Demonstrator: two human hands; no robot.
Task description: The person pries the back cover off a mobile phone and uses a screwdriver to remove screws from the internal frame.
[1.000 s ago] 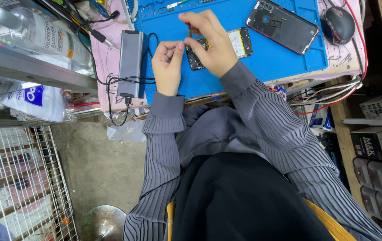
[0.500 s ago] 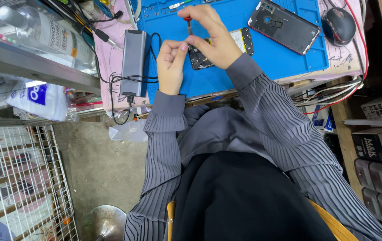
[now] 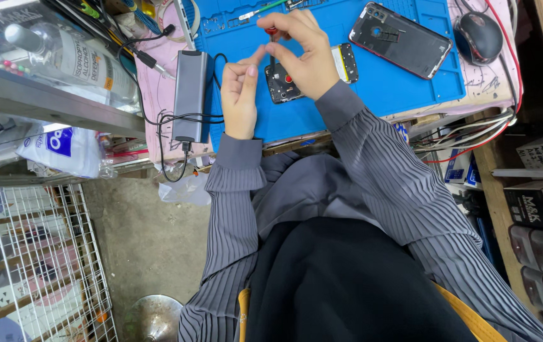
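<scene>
Blue work mat (image 3: 373, 95), far centre of bench. Opened phone (image 3: 309, 73) lying flat on mat, partly covered by hands. Right hand (image 3: 306, 54), fingers curled and pinched on small red-tipped screwdriver (image 3: 272, 47), shaft upright with tip down on phone. Left hand (image 3: 241, 95) just left of phone, loosely curled, thumb and forefinger raised beside screwdriver shaft; contact with it cannot be told. Second phone back cover (image 3: 406, 39), dark with red edge, far right on mat. Black mouse (image 3: 479, 37) at far right. Grey power adapter (image 3: 190, 95) with cable, left of mat. Clear bottle (image 3: 62, 57) on far left shelf.
</scene>
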